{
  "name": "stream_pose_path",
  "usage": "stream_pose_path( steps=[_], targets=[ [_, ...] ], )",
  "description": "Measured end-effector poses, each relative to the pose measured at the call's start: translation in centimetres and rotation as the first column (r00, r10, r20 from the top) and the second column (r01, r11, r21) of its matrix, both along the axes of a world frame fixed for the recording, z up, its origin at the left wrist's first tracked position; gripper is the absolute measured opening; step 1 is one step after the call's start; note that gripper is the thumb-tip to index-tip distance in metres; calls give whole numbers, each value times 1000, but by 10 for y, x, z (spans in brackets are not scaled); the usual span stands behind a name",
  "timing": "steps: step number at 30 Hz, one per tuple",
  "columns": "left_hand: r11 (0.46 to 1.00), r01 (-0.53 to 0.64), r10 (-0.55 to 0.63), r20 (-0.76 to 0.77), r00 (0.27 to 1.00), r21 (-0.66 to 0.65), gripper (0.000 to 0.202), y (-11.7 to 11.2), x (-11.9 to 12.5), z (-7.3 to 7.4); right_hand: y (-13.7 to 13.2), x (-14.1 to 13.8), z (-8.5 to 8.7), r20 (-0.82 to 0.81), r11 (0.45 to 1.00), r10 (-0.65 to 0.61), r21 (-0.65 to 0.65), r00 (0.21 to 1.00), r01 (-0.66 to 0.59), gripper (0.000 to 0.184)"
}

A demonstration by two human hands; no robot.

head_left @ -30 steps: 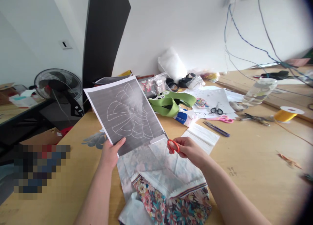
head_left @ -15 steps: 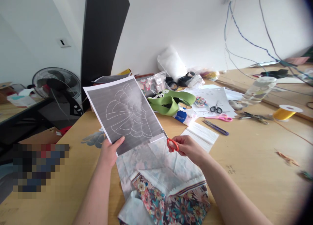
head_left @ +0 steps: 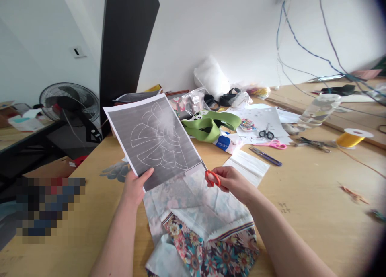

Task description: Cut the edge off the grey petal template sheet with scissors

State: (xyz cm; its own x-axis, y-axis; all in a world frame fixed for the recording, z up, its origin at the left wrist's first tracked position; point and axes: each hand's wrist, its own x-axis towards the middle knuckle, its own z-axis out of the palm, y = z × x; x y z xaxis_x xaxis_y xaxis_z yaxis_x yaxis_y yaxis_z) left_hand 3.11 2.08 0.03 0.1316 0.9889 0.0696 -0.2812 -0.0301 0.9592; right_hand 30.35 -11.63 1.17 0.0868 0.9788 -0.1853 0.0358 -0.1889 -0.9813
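Observation:
My left hand (head_left: 137, 184) grips the lower left edge of a paper sheet (head_left: 144, 136), thumb on its face. The sheet is held up at a tilt, dark grey with a white border and a white line drawing of a scalloped fan shape. Orange-handled scissors (head_left: 213, 178) sit in my right hand (head_left: 230, 180), fingers closed about the handles. Their blades reach the sheet's lower right edge; how far they are parted cannot be made out. Beneath both hands, a floral fabric (head_left: 211, 245) lies folded on the table, its pale reverse side partly showing.
Beyond the sheet lie a green strap (head_left: 208, 128), pink scissors (head_left: 274, 144), small black scissors (head_left: 266, 134) and purple-handled snips (head_left: 267, 156). To the right stand a yellow thread spool (head_left: 350, 139) and a clear plastic bottle (head_left: 319, 111). A fan (head_left: 70, 106) is at left.
The pale strip at the sheet's lower right edge, beside the scissors, no longer stands out bright white. Both hands and the scissors have hardly moved.

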Motion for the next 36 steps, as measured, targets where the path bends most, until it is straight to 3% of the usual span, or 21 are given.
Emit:
stream_pose_path(
  steps=[36],
  targets=[
    [1000,3,-2,10,1000,-19,59,-1,1,0,1,-2,1,12,1000,-26,13,1000,26,42]
  ],
)
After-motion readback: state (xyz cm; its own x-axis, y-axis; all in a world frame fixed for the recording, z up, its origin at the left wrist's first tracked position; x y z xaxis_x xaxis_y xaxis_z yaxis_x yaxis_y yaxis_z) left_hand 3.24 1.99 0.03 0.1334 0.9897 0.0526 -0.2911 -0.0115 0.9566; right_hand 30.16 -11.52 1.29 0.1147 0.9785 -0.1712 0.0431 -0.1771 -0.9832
